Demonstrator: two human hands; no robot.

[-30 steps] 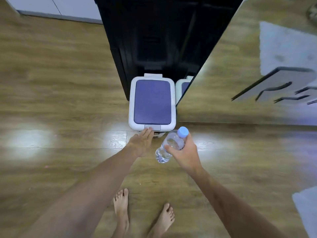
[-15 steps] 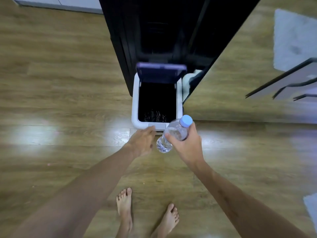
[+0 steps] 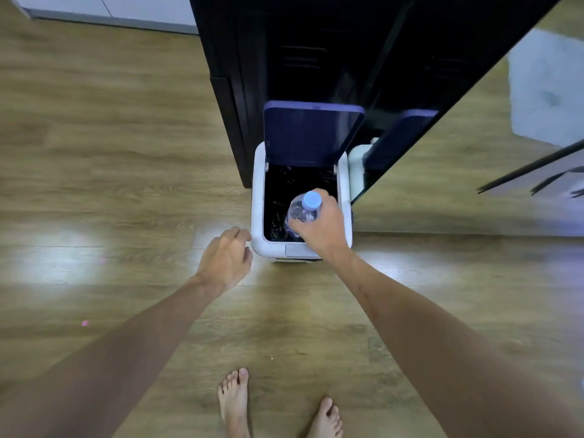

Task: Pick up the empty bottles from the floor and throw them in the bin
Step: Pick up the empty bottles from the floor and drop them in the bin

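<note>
A white bin (image 3: 258, 197) with a dark liner stands on the wooden floor, its purple lid (image 3: 311, 134) raised upright at the back. My right hand (image 3: 322, 227) grips a clear empty bottle (image 3: 300, 213) with a light blue cap, holding it over the bin's open mouth, cap up. My left hand (image 3: 226, 259) hovers just left of the bin's front corner, fingers loosely curled and holding nothing.
A tall black cabinet (image 3: 316, 58) stands right behind the bin, with a mirrored panel (image 3: 474, 153) to its right reflecting the floor. My bare feet (image 3: 235, 403) are on the floor below. Open wooden floor lies to the left.
The bin lid has swung fully open. My right hand moved the bottle forward from in front of the bin to above its opening. My left hand drew back from the bin's front edge.
</note>
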